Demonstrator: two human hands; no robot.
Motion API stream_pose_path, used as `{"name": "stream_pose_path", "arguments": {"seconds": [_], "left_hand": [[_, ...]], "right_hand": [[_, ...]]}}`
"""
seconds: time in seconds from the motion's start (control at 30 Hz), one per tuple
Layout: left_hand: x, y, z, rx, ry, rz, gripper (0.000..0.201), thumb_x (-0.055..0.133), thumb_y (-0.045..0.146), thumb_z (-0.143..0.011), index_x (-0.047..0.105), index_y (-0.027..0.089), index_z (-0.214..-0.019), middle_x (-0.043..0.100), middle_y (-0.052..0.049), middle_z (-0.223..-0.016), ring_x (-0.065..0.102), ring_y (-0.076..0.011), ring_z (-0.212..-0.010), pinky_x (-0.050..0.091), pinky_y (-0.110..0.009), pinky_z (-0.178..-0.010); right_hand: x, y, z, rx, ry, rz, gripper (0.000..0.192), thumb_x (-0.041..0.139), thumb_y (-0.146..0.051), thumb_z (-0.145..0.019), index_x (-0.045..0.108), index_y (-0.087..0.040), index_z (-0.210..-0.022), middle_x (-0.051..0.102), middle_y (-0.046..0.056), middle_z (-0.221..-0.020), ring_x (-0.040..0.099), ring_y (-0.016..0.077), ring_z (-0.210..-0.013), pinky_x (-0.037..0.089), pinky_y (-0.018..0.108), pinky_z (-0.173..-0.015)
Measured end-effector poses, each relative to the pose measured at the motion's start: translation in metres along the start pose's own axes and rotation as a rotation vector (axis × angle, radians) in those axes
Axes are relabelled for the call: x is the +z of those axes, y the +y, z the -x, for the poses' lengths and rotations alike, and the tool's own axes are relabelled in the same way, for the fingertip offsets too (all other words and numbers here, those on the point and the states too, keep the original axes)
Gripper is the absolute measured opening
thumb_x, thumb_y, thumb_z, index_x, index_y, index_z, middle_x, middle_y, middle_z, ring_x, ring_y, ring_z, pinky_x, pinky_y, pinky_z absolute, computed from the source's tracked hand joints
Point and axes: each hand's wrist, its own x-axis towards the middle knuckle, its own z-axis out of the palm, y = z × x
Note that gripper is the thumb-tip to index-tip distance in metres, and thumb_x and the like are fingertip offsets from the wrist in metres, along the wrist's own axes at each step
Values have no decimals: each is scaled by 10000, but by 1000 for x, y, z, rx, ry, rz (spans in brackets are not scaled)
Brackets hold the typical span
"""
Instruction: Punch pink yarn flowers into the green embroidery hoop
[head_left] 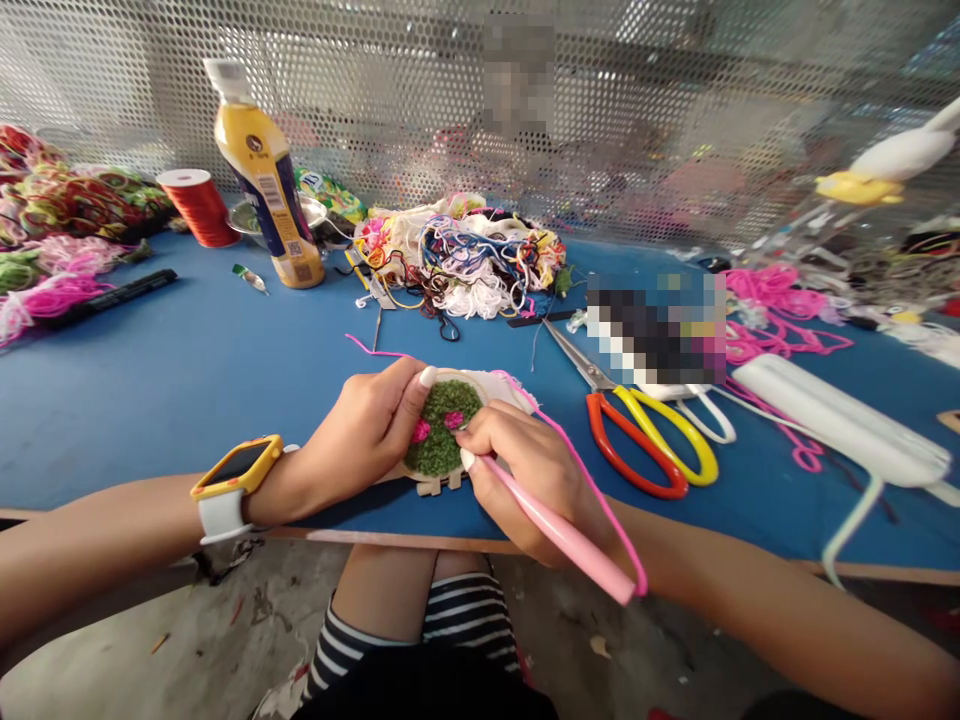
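Observation:
Near the table's front edge, my left hand (379,415) grips the rim of a small round embroidery hoop (442,470), thumb on top. Green looped yarn fills the hoop's fabric, with two bright pink patches on it. My right hand (525,465) is closed around a pink punch needle (566,535), its handle slanting down to the right. The needle's tip is hidden by my fingers at the right pink patch. Pink yarn (600,480) runs from the handle's back end up over my hand to the hoop's far side.
Scissors (637,430) with red and yellow handles lie right of the hoop. Behind are a yarn heap (472,260), a drink bottle (270,190) and a red thread spool (199,210). A white device (840,420) with a cable and pink yarn (780,310) are at right.

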Motion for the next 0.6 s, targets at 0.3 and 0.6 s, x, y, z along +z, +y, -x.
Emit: {"name": "stream_pose_path", "arguments": {"seconds": [0.3, 0.6], "left_hand": [[-1, 3, 2, 53, 3, -19, 297, 343, 305, -1004, 571, 152, -893, 543, 34, -614, 452, -82, -503, 363, -191, -510], [1, -2, -4, -17, -10, 5, 340, 346, 327, -1002, 513, 168, -753, 464, 47, -574, 401, -81, -502, 325, -205, -504]], "right_hand": [[-4, -2, -3, 126, 1, -71, 143, 478, -84, -814, 469, -208, -743, 550, 11, -690, 499, 149, -639, 420, 290, -610], [-9, -1, -1, 489, 22, -344, 104, 518, -168, -880, 542, -191, -782, 548, -25, -646, 502, 105, -555, 389, 242, -524]]}}
